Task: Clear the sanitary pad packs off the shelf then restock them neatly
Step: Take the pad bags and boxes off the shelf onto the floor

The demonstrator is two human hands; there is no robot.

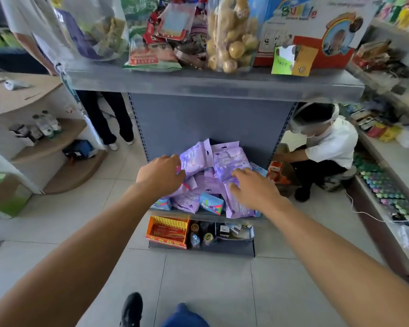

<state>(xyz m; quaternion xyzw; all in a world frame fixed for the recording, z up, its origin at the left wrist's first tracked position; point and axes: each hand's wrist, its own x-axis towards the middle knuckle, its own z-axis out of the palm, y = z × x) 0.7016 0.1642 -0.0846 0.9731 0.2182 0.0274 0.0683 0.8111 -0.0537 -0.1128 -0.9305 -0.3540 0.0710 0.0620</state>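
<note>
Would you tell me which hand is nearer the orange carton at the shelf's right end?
Right. The right hand lies just left of the orange carton; the left hand is across the pile.

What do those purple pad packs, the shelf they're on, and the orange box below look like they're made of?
Purple pad packs: soft plastic film, slightly glossy; they crumple and sag in the heap.
Shelf: probably painted metal, matte grey-blue, with perforated slotted uprights at the back panel's edges.
Orange box: looks like printed cardboard, with a folded-up back flap and flat creased walls.
</note>
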